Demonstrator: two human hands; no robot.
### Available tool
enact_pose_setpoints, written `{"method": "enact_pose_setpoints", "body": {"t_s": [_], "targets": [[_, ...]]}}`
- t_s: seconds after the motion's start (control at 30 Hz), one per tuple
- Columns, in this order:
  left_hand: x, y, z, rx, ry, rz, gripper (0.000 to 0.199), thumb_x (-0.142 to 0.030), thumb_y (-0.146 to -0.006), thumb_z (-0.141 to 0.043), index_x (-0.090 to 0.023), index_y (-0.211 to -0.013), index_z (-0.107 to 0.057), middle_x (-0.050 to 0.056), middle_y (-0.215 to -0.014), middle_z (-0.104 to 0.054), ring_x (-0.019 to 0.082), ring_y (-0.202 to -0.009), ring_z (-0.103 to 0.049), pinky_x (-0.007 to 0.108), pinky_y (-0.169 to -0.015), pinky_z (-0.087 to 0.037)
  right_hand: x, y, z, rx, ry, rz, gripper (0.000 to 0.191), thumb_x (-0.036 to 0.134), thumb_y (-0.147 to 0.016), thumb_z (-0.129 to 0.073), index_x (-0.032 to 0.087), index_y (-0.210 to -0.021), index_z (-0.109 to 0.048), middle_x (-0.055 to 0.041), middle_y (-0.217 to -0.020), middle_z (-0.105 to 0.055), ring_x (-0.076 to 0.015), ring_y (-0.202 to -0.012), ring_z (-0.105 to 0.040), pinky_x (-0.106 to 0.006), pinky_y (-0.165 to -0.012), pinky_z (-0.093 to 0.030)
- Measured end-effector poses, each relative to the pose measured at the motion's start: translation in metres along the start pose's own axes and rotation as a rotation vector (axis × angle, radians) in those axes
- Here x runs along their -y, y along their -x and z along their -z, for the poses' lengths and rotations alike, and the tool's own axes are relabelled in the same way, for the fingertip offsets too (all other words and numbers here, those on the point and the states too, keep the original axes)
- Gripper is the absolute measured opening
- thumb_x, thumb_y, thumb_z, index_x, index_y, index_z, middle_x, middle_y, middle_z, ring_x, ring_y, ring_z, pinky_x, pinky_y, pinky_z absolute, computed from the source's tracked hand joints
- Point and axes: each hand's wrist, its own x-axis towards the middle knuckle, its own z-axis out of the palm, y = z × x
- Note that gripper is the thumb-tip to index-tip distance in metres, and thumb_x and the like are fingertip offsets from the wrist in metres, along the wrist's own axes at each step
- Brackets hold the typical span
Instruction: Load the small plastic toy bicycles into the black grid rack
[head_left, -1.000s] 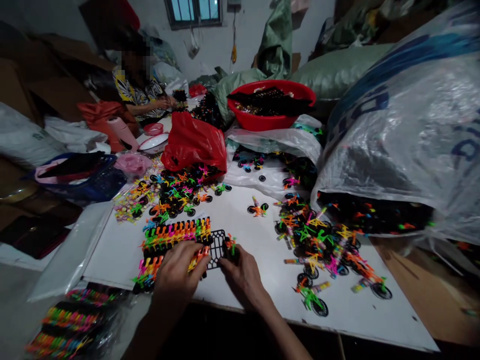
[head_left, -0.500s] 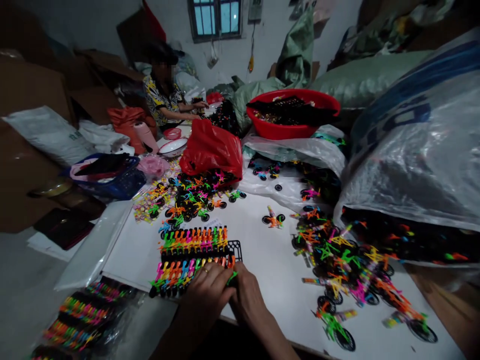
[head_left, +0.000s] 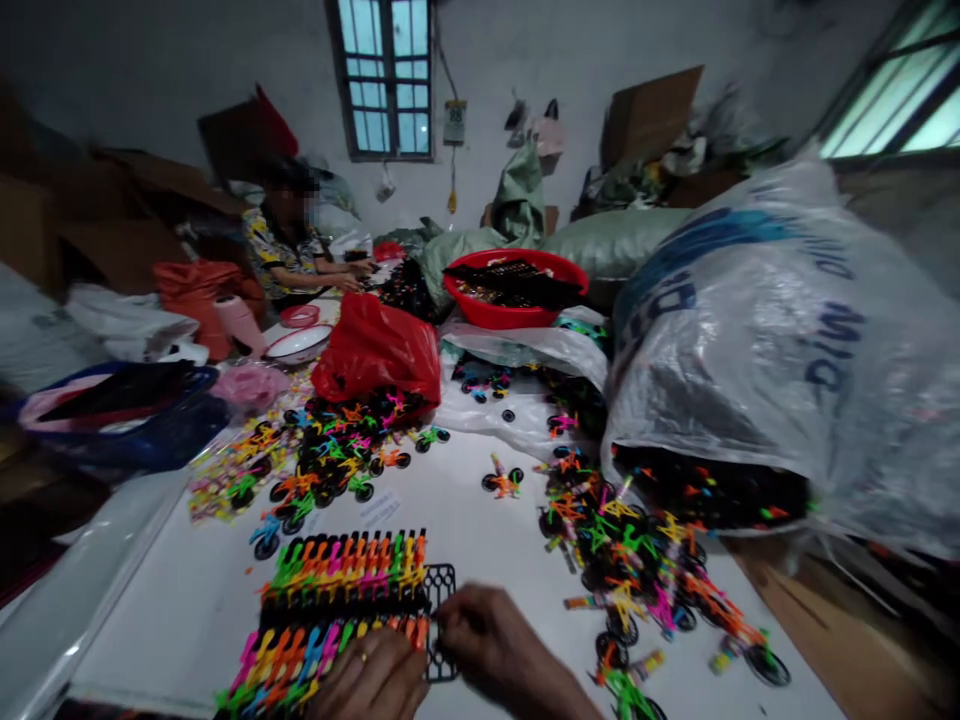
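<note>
Both hands are working at the near edge of the bench (head_left: 487, 520). The left hand (head_left: 373, 683) is lying with curled fingers (head_left: 390, 660) on the near row of toy bicycles (head_left: 300, 655). The right hand (head_left: 495, 645) is pinching the black grid tray (head_left: 439, 600), fingers together. Two bicycle rows are filling the tray.
</note>
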Motion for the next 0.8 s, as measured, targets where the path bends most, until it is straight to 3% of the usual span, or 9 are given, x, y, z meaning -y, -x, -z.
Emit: {"method": "enact_pose_setpoints", "body": {"t_s": [0.07, 0.13, 0.23, 0.3, 0.4, 0.5, 0.6, 0.7, 0.8], "targets": [[0.013, -0.015, 0.007, 0.017, -0.017, -0.015, 0.021, -0.021, -0.089, -0.044, -0.024, -0.101, -0.061, 0.002, -0.097, -0.069, 0.019, -0.091, -0.063, 0.032, -0.081, -0.048, 0.008, -0.023, 0.041, -0.278, 0.185, 0.012, 0.020, 0.025, -0.084, -0.046, 0.015, -0.089, -0.062, -0.0015, -0.072, -0.062, -0.0111, -0.060, -0.054, -0.019, -0.052, -0.038], [0.023, -0.035, 0.008, 0.019, -0.019, 0.054, 0.021, -0.023, -0.090, -0.043, -0.021, -0.104, -0.059, 0.005, -0.099, -0.068, 0.022, -0.093, -0.062, 0.036, -0.081, -0.048, 0.018, -0.055, 0.081, -0.533, 0.587, 0.020, 0.019, 0.023, -0.084, -0.047, 0.015, -0.086, -0.064, -0.0042, -0.078, -0.064, -0.0127, -0.070, -0.058, -0.021, -0.061, -0.041], [0.031, -0.055, -0.002, 0.063, 0.034, 0.174, 0.019, -0.022, -0.091, -0.041, -0.020, -0.093, -0.059, 0.004, -0.082, -0.066, 0.019, -0.077, -0.063, 0.032, -0.068, -0.051, 0.027, -0.105, 0.110, -0.660, 0.775, -0.040, 0.021, 0.015, -0.084, -0.046, 0.007, -0.092, -0.063, -0.0120, -0.083, -0.062, -0.0176, -0.077, -0.059, -0.026, -0.065, -0.039], [0.031, -0.056, -0.011, 0.107, 0.095, 0.199, 0.020, -0.018, -0.091, -0.039, -0.020, -0.088, -0.058, 0.003, -0.077, -0.064, 0.018, -0.073, -0.062, 0.030, -0.066, -0.051, 0.026, -0.128, 0.101, -0.649, 0.831, -0.063, 0.019, 0.006, -0.080, -0.045, 0.004, -0.086, -0.063, -0.0147, -0.079, -0.061, -0.0198, -0.077, -0.059, -0.028, -0.063, -0.037], [0.030, -0.049, -0.019, 0.122, 0.158, 0.214, 0.018, -0.015, -0.091, -0.040, -0.020, -0.091, -0.057, 0.003, -0.082, -0.063, 0.018, -0.079, -0.061, 0.031, -0.073, -0.051, 0.018, -0.130, 0.062, -0.512, 0.908, -0.007, 0.013, 0.001, -0.072, -0.052, 0.007, -0.075, -0.064, -0.0133, -0.074, -0.061, -0.0202, -0.076, -0.058, -0.028, -0.065, -0.038], [0.028, -0.045, -0.018, 0.140, 0.177, 0.230, 0.018, -0.014, -0.091, -0.039, -0.019, -0.093, -0.056, 0.003, -0.083, -0.063, 0.018, -0.081, -0.060, 0.033, -0.077, -0.050, 0.008, -0.094, 0.026, -0.302, 0.947, 0.151, 0.007, 0.009, -0.070, -0.061, 0.013, -0.075, -0.064, -0.0105, -0.083, -0.063, -0.0207, -0.086, -0.056, -0.029, -0.076, -0.040], [0.028, -0.046, -0.016, 0.126, 0.187, 0.250, 0.017, -0.016, -0.091, -0.040, -0.019, -0.091, -0.057, 0.004, -0.082, -0.062, 0.018, -0.080, -0.060, 0.035, -0.078, -0.050, 0.001, -0.044, 0.018, -0.185, 0.994, 0.284, 0.017, 0.009, -0.078, -0.052, 0.018, -0.088, -0.063, -0.0083, -0.098, -0.061, -0.0185, -0.091, -0.054, -0.028, -0.078, -0.039], [0.028, -0.047, -0.014, 0.131, 0.204, 0.252, 0.015, -0.016, -0.091, -0.042, -0.018, -0.091, -0.057, 0.003, -0.083, -0.063, 0.018, -0.081, -0.060, 0.035, -0.078, -0.049, 0.000, -0.014, 0.025, -0.254, 0.996, 0.214, 0.019, 0.014, -0.086, -0.044, 0.019, -0.095, -0.060, -0.0073, -0.100, -0.060, -0.0168, -0.085, -0.055, -0.027, -0.072, -0.040], [0.025, -0.051, -0.012, 0.128, 0.170, 0.246, 0.014, -0.016, -0.090, -0.044, -0.017, -0.094, -0.057, 0.005, -0.087, -0.063, 0.020, -0.085, -0.059, 0.037, -0.080, -0.049, 0.002, -0.015, 0.025, -0.365, 0.980, 0.016, 0.012, 0.027, -0.085, -0.051, 0.018, -0.087, -0.059, -0.0071, -0.086, -0.060, -0.0193, -0.078, -0.056, -0.027, -0.064, -0.038]]}}
